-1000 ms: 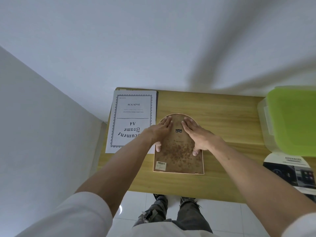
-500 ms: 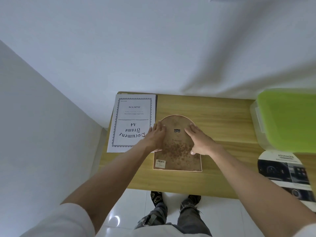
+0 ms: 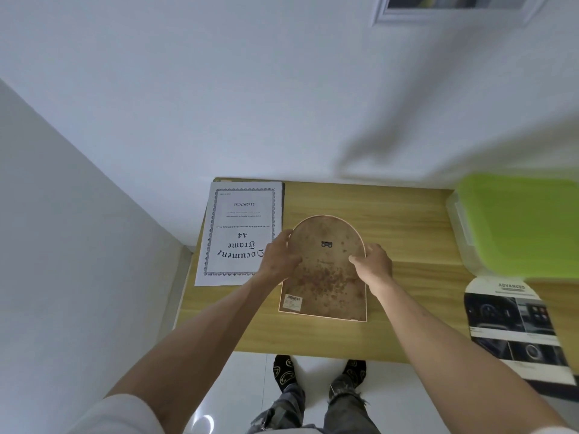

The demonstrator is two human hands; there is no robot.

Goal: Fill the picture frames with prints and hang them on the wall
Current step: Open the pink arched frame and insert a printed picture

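Observation:
An arch-topped picture frame [image 3: 326, 277] lies face down on the wooden table [image 3: 407, 233], its brown speckled backing up, with a small metal hanger near the top and a barcode sticker at the lower left. My left hand [image 3: 279, 256] grips its left edge and my right hand [image 3: 372, 261] grips its right edge, fingers curled round the rim. A white "Document Frame A4" sheet [image 3: 239, 233] lies on a dark frame to the left. An arch-cut car print [image 3: 513, 327] lies at the right.
A clear plastic box with a green lid [image 3: 520, 223] stands at the table's right. A white-framed picture [image 3: 454, 7] hangs high on the wall. White walls meet in a corner at the left. My feet stand on white floor tiles below the table edge.
Both hands have slid outward from the flat back of the arched frame to its left and right edges and now grip it. The view has tilted upward.

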